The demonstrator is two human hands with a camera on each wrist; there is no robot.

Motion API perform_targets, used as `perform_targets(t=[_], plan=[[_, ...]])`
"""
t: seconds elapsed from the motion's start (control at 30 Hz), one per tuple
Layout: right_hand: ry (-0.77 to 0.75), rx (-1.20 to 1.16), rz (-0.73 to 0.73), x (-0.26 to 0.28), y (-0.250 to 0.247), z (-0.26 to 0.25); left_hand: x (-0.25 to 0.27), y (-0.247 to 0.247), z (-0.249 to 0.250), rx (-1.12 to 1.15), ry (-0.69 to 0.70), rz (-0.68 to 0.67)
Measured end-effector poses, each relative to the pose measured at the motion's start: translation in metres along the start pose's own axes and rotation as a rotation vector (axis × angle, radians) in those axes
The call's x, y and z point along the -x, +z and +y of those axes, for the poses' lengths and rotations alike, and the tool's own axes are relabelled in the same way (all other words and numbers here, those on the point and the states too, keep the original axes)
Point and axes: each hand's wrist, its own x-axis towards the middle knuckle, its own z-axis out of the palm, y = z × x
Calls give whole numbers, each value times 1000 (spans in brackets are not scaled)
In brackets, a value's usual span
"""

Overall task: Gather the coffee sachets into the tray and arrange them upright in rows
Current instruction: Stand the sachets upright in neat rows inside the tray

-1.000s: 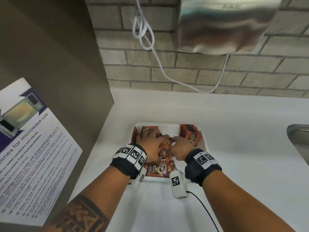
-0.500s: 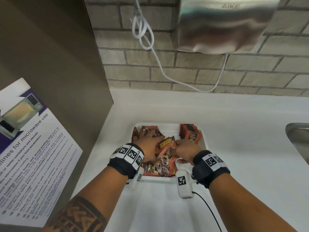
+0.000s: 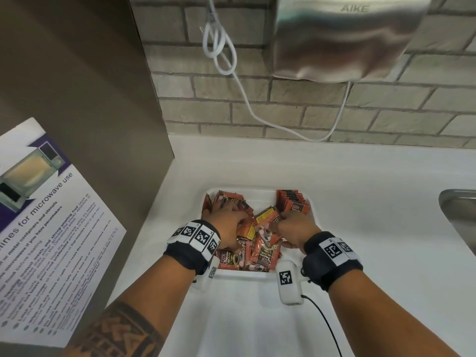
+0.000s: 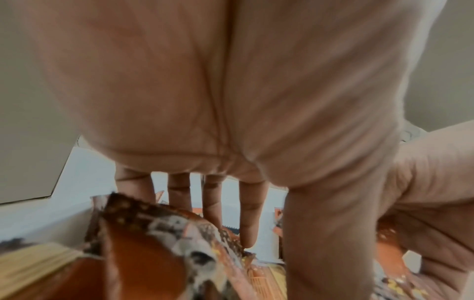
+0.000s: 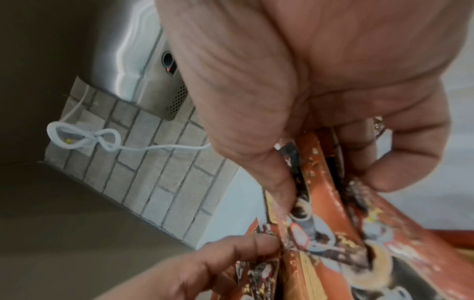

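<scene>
A white tray on the white counter holds a loose heap of orange coffee sachets. A short row of upright sachets stands in its back right corner. My left hand lies on the left side of the heap, and in the left wrist view its straight fingers rest on a sachet. My right hand is just in front of the upright row. In the right wrist view that hand grips a bundle of several sachets between thumb and curled fingers.
A steel hand dryer hangs on the brick wall above, with a looped white cord beside it. A sink edge shows at the right. A brown panel with a microwave notice stands at the left.
The hands, close together at the tray's middle, have drawn apart. The right one moved right with sachets in its grip; the left one slid toward the back left of the heap.
</scene>
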Motion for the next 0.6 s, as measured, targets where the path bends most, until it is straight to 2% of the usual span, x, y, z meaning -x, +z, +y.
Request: perform_targets(t=[0.1, 0.2, 0.3, 0.43, 0.6], plan=[[100, 26, -40, 2, 0, 4, 0, 0, 1, -11, -6, -7], [136, 76, -98, 3, 0, 7, -1, -1, 3, -13, -8, -10], [116, 149, -159, 3, 1, 8, 0, -3, 3, -17, -11, -15], [61, 338, -156, 5, -1, 5, 0, -3, 4, -11, -12, -12], [63, 234, -144, 4, -8, 6, 0, -4, 3, -2, -14, -10]])
